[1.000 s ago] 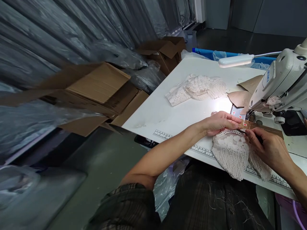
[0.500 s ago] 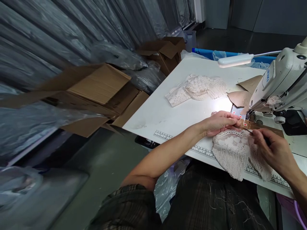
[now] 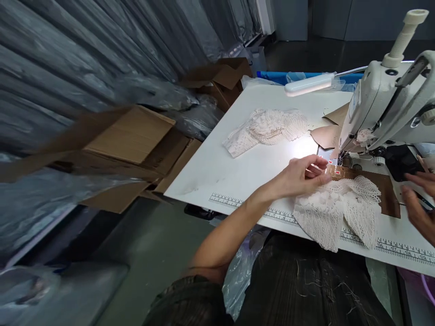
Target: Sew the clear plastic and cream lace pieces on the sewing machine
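Observation:
My left hand hovers over the near edge of the sewing machine's work area, its fingers curved and the thumb apart from the index finger. Just below it, a piece of white lace fabric lies in two flaps over the table's front edge. At the right edge of the view is my right hand, partly cut off, fingers spread. A slim dark tool shows beside its fingers; its kind is unclear. The white sewing machine stands behind the lace, its needle area close to my left fingertips.
More white lace lies bunched farther back on the white table. Brown pattern pieces and a brown strip lie by the machine. A lamp hangs above. Open cardboard boxes stand left of the table.
My right hand has left the lace and moved right, to the view's edge. My left hand has lifted off the lace and its fingers have parted. The view has shifted to the right.

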Available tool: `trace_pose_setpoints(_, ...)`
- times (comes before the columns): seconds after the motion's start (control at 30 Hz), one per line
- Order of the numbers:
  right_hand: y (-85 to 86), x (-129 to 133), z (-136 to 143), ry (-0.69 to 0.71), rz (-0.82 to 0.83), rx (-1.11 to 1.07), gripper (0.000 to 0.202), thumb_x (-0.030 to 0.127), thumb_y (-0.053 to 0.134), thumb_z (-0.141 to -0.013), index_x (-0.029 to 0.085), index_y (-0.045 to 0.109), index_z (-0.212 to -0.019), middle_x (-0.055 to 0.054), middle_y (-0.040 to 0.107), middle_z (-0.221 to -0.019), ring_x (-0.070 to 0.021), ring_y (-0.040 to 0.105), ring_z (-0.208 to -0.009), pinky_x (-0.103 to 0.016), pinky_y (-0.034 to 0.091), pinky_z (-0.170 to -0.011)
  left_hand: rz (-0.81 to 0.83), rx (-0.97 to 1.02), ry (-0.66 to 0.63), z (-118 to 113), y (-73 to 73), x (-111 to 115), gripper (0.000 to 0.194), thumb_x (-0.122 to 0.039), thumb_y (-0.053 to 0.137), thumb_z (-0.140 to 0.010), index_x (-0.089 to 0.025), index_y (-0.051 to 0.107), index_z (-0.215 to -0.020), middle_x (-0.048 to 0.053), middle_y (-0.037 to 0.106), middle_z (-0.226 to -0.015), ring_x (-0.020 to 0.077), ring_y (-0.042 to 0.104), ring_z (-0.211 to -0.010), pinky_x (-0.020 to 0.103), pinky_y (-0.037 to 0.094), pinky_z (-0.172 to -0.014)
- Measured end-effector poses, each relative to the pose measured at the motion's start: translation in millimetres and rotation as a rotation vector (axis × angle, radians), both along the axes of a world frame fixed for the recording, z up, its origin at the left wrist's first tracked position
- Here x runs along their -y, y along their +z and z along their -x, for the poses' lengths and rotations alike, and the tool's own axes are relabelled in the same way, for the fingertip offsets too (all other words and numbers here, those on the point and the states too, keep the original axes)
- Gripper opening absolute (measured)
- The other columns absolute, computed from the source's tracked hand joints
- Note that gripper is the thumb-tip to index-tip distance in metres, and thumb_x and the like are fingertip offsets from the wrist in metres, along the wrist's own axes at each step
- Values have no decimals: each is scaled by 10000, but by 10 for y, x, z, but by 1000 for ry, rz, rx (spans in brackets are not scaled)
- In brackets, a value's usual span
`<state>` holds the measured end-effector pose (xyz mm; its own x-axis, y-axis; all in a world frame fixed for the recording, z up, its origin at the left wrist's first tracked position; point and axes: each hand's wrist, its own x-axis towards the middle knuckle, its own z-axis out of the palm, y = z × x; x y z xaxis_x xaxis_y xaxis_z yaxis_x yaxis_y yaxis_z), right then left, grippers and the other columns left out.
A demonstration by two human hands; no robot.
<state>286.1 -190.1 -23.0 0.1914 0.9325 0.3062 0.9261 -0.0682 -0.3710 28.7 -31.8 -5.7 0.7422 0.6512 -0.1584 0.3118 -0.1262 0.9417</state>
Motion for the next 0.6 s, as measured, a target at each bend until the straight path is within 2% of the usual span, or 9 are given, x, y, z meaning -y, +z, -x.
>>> trace_pose_setpoints(0.1,-28,-225,227,205,-122,24,426,437,449,-973,200,617,-1284,-185,632,-1218,-362,578,-1143,-542,486,-955,-303,-226,-33,47,17,209,452,-466,677,-877,-161,579,-1195,111,601,-1188,271,584,-1127,440,508,-959)
trace_pose_setpoints(0.17,-109,-353,299,322,-91,38,478,446,436,-982,182,569,-1357,-172,613,-1286,-345,554,-1187,-530,486,-985,-442,-378,-17,64,2,358,503,-507,668,-876,-167,559,-1230,120,562,-1251,305,543,-1183,475,489,-981)
trace_pose_setpoints(0.23,-199,-442,311,385,-21,66,554,489,420,-979,166,515,-1419,-171,577,-1354,-355,511,-1243,-537,470,-1010,-510,-480,-5,70,-26,477,561,-535,681,-857,-161,539,-1250,130,536,-1283,322,526,-1202,470,495,-961)
trace_pose_setpoints(0.33,-281,-506,269,412,78,88,611,545,429,-956,160,515,-1422,-168,608,-1299,-357,531,-1202,-544,474,-989,-470,-555,-18,74,-70,561,553,-585,662,-853,-158,558,-1189,108,580,-1166,304,584,-1076,431,520,-857)
trace_pose_setpoints(0.43,-278,-512,236,435,139,42,507,531,452,-938,184,654,-1248,-144,669,-1054,-324,601,-1018,-517,522,-885,-397,-530,-31,94,-125,548,506,-621,661,-836,-159,605,-1033,75,617,-1009,271,616,-927,409,510,-800)
trace_pose_setpoints(0.5,-237,-508,257,448,162,-30,395,490,477,-916,210,715,-1061,-132,661,-956,-309,623,-938,-484,545,-813,-356,-435,-12,132,-167,508,467,-594,716,-803,-166,626,-966,76,631,-1021,260,621,-920,391,506,-801)
trace_pose_setpoints(0.6,-124,-537,387,463,189,-179,254,407,512,-866,230,690,-896,-129,664,-990,-286,658,-904,-419,565,-734,-224,-165,-4,265,-192,416,387,-474,785,-775,-186,651,-996,68,665,-1103,236,635,-992,357,499,-878)
